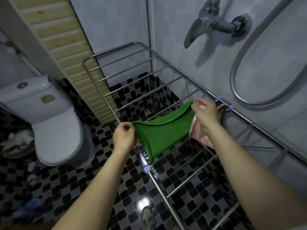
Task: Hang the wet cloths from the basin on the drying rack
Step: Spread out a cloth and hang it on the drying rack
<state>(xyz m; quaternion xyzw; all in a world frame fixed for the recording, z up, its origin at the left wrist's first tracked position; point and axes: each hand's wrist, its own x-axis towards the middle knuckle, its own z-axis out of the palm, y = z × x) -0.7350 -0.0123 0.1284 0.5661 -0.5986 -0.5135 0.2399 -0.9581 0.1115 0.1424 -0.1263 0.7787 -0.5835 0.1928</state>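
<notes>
1. Two corners of the green microfibre cloth (162, 131) are held: the near one is pinched by the left grip (123, 135), and the far one is nipped between thumb and forefinger of the right grip (205, 113).
2. The cloth is spread across the rods of the stainless-steel drying rack (105, 95), with a pink-and-white cloth (199, 136) just beside it under the right wrist.
3. The top edge is best drawn taut along one rod, so that no folds are left.
4. Both corners are best released together, once equal lengths hang either side, lest the wet cloth slide off.
5. The basin is not seen.
</notes>
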